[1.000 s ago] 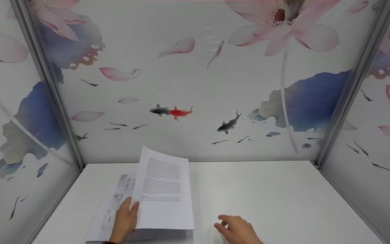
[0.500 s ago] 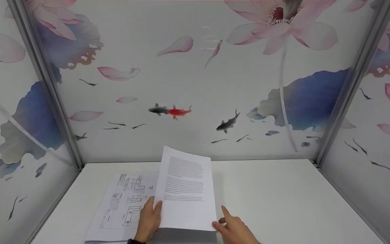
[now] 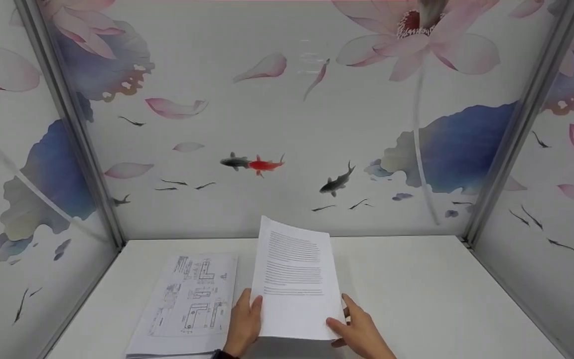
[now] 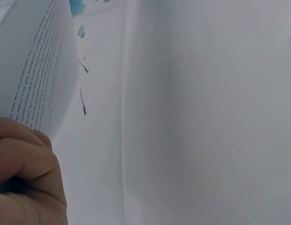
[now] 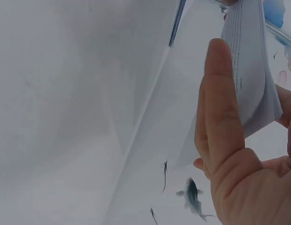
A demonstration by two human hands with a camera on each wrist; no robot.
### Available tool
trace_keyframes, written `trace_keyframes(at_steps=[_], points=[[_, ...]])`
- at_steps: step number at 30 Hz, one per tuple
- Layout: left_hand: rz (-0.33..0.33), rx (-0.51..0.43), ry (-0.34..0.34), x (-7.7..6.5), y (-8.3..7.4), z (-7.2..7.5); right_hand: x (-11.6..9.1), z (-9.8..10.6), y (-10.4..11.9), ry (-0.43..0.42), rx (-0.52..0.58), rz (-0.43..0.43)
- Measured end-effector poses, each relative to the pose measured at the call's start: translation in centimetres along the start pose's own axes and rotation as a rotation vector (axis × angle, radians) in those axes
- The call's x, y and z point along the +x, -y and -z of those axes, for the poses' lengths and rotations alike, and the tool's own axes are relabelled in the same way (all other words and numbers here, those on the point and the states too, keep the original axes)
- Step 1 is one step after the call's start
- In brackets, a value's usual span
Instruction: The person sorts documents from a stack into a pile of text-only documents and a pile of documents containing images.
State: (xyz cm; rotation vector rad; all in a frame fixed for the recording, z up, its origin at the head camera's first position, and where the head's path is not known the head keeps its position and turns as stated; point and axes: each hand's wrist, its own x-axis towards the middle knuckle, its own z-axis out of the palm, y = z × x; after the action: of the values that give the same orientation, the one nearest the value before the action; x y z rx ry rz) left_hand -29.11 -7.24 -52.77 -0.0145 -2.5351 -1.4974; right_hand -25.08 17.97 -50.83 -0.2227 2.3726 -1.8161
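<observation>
A stack of printed sheets [image 3: 294, 284] stands tilted over the table, its top page covered with lines of text. My left hand [image 3: 244, 319] grips its left edge, thumb in front and the other fingers partly hidden behind. At the lower right edge, my right hand [image 3: 361, 326] has its thumb on the front page and its fingers at the side and behind. The left wrist view shows the left hand's curled fingers [image 4: 23, 164] against the printed page. In the right wrist view the sheet edges [image 5: 272, 93] lie between parts of the right hand.
A second paper pile [image 3: 187, 304], topped by a technical drawing, lies on the white table [image 3: 431, 294] to the left. Panels [image 3: 287, 114] painted with lotus flowers and fish enclose the table at the back and both sides, joined by metal posts [image 3: 72, 119].
My left hand has carried the text sheets rightward off the drawing pile, uncovering the drawing. My right hand has come onto the sheets' right edge.
</observation>
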Motion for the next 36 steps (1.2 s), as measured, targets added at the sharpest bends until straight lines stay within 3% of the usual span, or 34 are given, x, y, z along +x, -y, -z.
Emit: trace_keyframes(at_steps=[5,12,24,29,36], points=[[-0.057,0.014,0.01,-0.3,-0.4,-1.3,0.4,0.7,-0.2,-0.058,-0.014,-0.002],[-0.132,0.013,0.086,-0.6,-1.0,-2.2,0.3,2.2,-0.3,-0.039,0.068,-0.06],[-0.247,0.027,0.286,-1.3,-2.1,-3.7,0.3,4.6,-0.8,-0.159,-0.216,-0.079],[-0.249,0.041,0.357,-1.5,-2.9,-4.5,0.3,6.0,-1.2,-0.213,-0.292,-0.135],[-0.225,0.068,0.393,-0.9,-3.4,-5.7,0.4,7.1,-1.7,-0.243,-0.356,-0.199]])
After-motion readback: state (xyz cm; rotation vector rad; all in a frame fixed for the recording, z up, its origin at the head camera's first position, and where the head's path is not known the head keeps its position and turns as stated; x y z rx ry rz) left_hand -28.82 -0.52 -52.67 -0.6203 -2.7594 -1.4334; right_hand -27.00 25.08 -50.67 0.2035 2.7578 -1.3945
